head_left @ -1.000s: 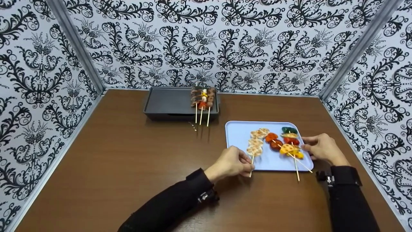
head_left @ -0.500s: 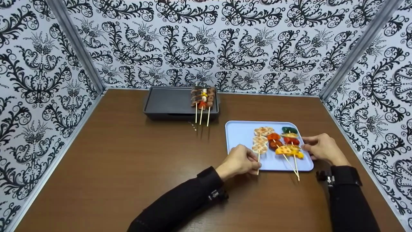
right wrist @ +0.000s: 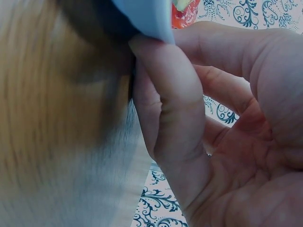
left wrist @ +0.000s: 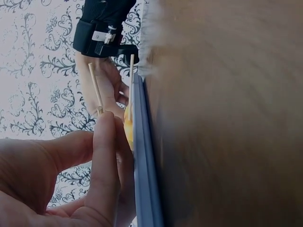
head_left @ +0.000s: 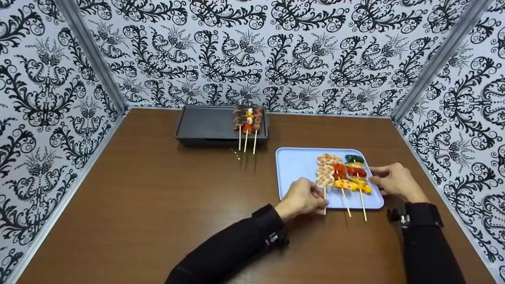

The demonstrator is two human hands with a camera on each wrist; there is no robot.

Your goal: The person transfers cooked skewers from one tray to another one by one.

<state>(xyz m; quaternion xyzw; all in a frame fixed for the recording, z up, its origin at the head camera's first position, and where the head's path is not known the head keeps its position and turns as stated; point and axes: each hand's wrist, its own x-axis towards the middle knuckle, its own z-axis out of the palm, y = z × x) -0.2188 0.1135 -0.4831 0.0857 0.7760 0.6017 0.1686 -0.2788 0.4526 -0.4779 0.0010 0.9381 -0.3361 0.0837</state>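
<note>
My left hand [head_left: 303, 198] pinches the stick of a skewer of pale browned round slices [head_left: 325, 171] at the front edge of a light blue tray [head_left: 294, 169]. Right of that skewer lies one with orange, red and yellow pieces [head_left: 342, 184], their sides close together. Along the tray's right side is a vegetable skewer [head_left: 357, 172] in green, red and yellow. The sticks stick out over the tray's front rim. My right hand [head_left: 396, 183] grips the tray's right rim; in the right wrist view, the fingers [right wrist: 170, 80] curl under the tray edge [right wrist: 147, 16].
A dark grey grill plate [head_left: 209, 122] stands at the back of the brown table [head_left: 165, 197]. Several skewers [head_left: 247, 118] of meat and vegetables lie on its right end, sticks hanging over the front. Patterned walls [head_left: 252, 59] enclose the table's back and sides.
My left hand has slid the pale-slice skewer rightward across the tray. The orange and yellow skewer has swung round, and its stick is apart from its neighbour's. The right hand stays at the rim.
</note>
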